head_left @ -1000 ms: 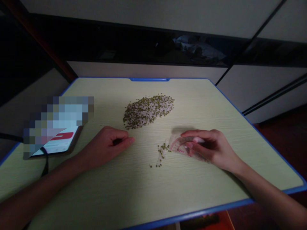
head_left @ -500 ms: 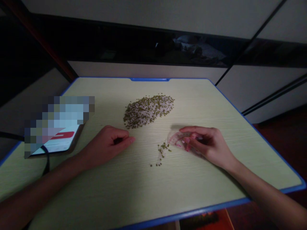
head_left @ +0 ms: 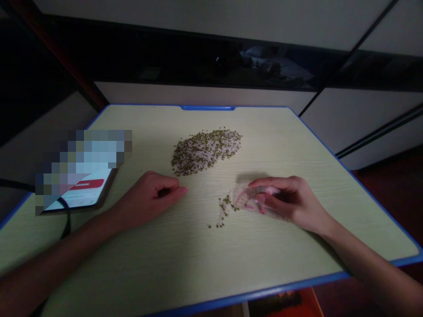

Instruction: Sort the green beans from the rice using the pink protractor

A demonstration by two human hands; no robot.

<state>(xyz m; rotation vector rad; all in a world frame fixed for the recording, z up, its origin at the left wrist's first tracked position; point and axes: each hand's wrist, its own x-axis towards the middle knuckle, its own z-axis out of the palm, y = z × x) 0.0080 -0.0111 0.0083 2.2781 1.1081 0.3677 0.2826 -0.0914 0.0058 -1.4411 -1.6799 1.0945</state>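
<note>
My right hand [head_left: 291, 200] pinches a clear, curved piece of thin plastic [head_left: 244, 198] with pink print, whose exact kind I cannot make out. Its left edge meets a small scatter of mung beans [head_left: 226, 207] and pale grains on the table. My left hand [head_left: 153, 193] rests on the table with curled fingers and the thumb against the index finger; nothing shows between them. Beyond both hands lies a wide, flat pile of green mung beans mixed with whitish grains [head_left: 206, 152].
The pale wood-look table [head_left: 148, 273] has a blue rim and a blue handle [head_left: 208, 108] at its far edge. A phone or tablet [head_left: 86, 193], partly pixelated, lies at the left beside a black cord [head_left: 68, 220]. Light cabinet panels [head_left: 205, 92] stand behind.
The plastic piece has turned a little in my right hand and now lies lower, against the small scatter of beans. My left hand keeps its pose.
</note>
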